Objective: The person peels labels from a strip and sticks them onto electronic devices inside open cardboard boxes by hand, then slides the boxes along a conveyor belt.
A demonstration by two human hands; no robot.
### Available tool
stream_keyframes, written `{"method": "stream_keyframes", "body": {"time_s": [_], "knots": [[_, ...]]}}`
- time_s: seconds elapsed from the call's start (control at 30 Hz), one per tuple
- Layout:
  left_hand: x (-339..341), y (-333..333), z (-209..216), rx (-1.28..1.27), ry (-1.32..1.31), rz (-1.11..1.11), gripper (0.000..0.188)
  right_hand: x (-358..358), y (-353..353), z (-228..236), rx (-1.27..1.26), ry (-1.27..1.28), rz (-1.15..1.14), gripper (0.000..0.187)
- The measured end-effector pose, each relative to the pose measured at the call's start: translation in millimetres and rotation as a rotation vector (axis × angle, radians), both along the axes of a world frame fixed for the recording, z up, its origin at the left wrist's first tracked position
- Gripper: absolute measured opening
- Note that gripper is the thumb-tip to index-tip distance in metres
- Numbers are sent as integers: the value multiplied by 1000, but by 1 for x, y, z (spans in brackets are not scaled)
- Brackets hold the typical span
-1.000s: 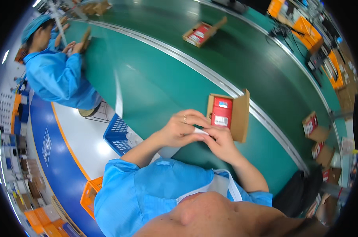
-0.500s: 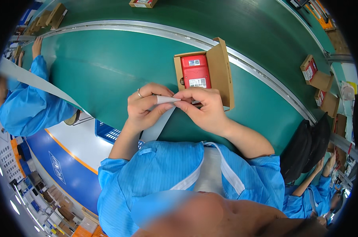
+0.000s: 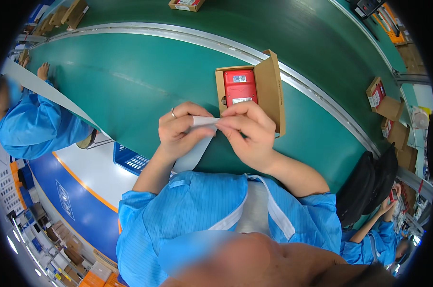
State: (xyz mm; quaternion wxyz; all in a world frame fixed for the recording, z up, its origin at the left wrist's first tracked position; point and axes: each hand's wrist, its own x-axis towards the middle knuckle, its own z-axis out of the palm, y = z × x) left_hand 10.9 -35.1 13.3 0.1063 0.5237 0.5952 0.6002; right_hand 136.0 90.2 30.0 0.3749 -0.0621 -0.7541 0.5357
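Note:
Both hands hold a pale grey-white strip (image 3: pixel 195 152), which looks like label backing paper, above the near edge of the green bench. My left hand (image 3: pixel 178 133), with a ring on one finger, is closed on it, and the strip bends over the forefinger. At the bend, my right hand (image 3: pixel 254 138) pinches the strip's edge between thumb and fingers; whether a label is between the fingertips is hidden. Just beyond my hands is an open brown cardboard box (image 3: pixel 270 81), lid raised to the right. Inside lies a red device (image 3: pixel 240 86) with white labels, partly covered by my right hand.
A metal rail (image 3: pixel 178 31) separates the bench from a green belt carrying small boxes (image 3: pixel 187 5). A co-worker in blue (image 3: pixel 39 124) is at the left, another (image 3: pixel 374 241) at the lower right. Nearby are a blue basket (image 3: pixel 128 158) and black cloth or a bag (image 3: pixel 362 186).
My hands stay on the strip, with its bent part slightly flatter between them. The view has shifted slightly. At the lower right, the co-worker's hands now hold a small red thing.

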Motion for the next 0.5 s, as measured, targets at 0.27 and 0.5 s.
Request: {"method": "stream_keyframes", "body": {"time_s": [0.27,0.5], "knots": [[-15,12,-12,-201,210,-144,8,1,2,-2,392,114,38,15],[11,22,-17,-278,621,-57,25,2,61,-8,-48,-589,-82,2]]}}
